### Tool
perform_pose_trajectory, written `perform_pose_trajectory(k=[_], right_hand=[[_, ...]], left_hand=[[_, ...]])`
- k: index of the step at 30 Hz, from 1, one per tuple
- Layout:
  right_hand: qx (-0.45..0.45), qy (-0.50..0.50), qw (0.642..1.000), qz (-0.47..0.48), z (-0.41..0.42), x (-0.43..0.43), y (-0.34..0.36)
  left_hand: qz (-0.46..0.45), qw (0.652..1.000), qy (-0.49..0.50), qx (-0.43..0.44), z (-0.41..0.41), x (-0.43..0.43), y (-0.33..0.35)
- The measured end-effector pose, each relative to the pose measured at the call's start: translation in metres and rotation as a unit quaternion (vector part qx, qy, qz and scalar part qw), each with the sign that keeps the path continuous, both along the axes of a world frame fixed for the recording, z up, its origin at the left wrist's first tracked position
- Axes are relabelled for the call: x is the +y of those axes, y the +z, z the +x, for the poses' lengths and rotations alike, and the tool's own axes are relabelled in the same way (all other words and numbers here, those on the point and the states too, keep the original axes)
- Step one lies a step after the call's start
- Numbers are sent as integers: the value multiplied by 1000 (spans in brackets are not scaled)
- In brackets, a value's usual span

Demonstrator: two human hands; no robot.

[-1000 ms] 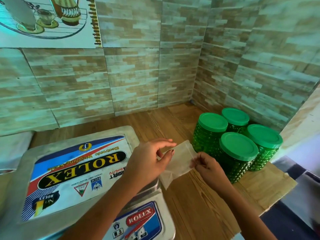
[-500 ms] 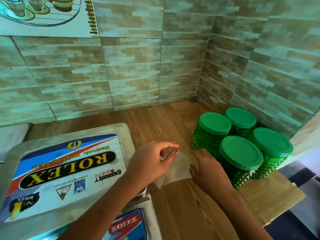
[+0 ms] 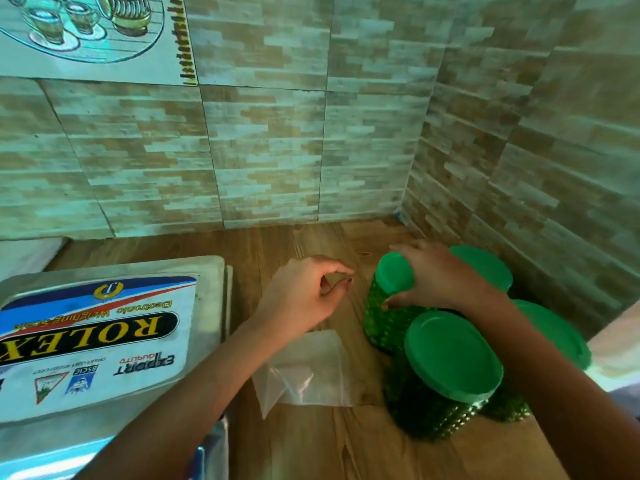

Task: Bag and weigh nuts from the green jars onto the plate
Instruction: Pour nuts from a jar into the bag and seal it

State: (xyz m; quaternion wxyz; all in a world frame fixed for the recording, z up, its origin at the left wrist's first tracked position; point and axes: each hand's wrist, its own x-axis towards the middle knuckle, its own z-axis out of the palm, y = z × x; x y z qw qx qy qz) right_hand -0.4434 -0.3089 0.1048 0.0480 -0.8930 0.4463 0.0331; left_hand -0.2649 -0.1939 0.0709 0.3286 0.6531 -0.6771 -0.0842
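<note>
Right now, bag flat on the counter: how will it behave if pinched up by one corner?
Likely floppy: the clear bag is thin film, creased and lying flat. Probably very light, so a push may just slide it across the smooth wooden counter.

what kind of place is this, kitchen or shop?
Likely a small shop or home packing corner, not certain: an electronic weighing scale, four lidded green jars and a clear plastic bag sit on a wooden counter against tiled walls.
</note>
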Motion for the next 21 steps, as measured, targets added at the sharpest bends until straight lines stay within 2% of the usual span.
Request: perform_pose_trajectory(k=[3, 6, 12, 17, 21], right_hand=[[62, 45, 994, 76, -2, -21, -3], [83, 73, 990, 83, -3, -33, -3], [-4, 141, 986, 88, 10, -42, -7], [-122, 171, 961, 178, 28, -39, -27], [-175, 134, 942, 252, 20, -43, -33]], left_hand=[[-4, 1000, -5, -13, -6, -12, 4], [2, 999, -10, -31, -8, -20, 7], [9, 998, -19, -59, -5, -30, 12], [10, 996, 17, -84, 3, -34, 0], [26, 995, -14, -101, 7, -34, -6]])
